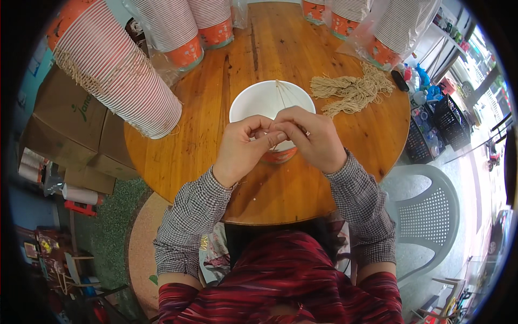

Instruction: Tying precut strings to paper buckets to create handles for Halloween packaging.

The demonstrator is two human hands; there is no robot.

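White tub (256, 102) | near rim beneath left fingers (272, 139) and right fingers (294, 131) | both pinched together; what they grip unclear

the left hand (244, 144) and right hand (313, 136) hide the near rim of the white bucket (249, 101); how their fingertips (277, 136) meet the thin string (279, 92) is too small to tell; the top edge cuts off the tall cup stack (118, 67)
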